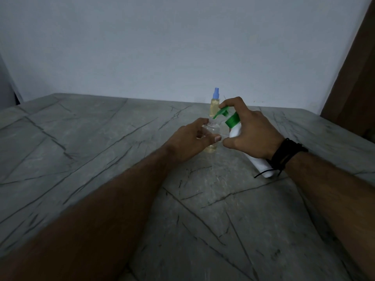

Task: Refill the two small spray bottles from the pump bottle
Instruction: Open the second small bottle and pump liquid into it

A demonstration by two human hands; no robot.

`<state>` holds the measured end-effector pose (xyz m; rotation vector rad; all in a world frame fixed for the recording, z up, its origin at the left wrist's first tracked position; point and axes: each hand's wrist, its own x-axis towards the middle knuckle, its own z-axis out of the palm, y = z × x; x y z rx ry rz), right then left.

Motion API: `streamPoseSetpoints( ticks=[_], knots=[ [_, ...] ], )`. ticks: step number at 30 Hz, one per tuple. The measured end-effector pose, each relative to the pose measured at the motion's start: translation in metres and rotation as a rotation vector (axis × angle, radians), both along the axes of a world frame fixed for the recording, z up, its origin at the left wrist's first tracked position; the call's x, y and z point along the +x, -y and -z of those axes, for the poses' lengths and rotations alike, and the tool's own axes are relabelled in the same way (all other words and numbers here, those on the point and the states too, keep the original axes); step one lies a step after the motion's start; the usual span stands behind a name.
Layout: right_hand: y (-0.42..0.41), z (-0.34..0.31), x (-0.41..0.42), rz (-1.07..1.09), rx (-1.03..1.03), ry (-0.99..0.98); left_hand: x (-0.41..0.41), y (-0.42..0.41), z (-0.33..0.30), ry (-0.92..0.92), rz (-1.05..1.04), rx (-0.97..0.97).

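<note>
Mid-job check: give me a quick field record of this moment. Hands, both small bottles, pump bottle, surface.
left hand: grips the open spray bottle, thumb across its front
right hand: holds the pump bottle tilted, index finger on the pump head
open spray bottle: upright, cap off, threaded neck bare, a little yellowish liquid at the bottom
pump bottle: white body, green pump, spout aimed at the open neck
capped spray bottle: behind, upright, blue cap on, yellowish liquid well up
surface: grey veined stone
</note>
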<state>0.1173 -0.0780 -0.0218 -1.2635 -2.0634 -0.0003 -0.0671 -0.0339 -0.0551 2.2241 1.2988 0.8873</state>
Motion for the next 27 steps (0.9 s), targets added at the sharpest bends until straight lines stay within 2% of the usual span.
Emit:
streamPoseSetpoints(
  ticks=[27],
  knots=[
    [-0.0012,0.0015,0.0011,-0.001,0.002,-0.007,-0.0002,-0.0018,0.0012,0.010,0.000,-0.004]
  ],
)
